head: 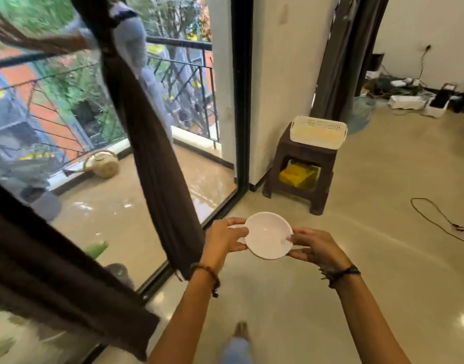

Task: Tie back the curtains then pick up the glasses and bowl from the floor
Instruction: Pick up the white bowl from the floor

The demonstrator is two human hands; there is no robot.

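White bowl [268, 235] is off the floor, pinched at opposite rims: left hand [223, 237] fingers on the left edge, right hand [312, 247] on the right. Glasses not visible.

Smooth white bowl [268, 235], faintly glossy, catching a small highlight at centre frame. Curtain [157, 153] beside it is dark brown matt cloth, softly folded. Floor [370, 258] gleams, polished and pale. At right, a brown plastic stool [299, 164] carries a cream perforated plastic basket [318, 132]. Black metal railing [183, 64] upper left.
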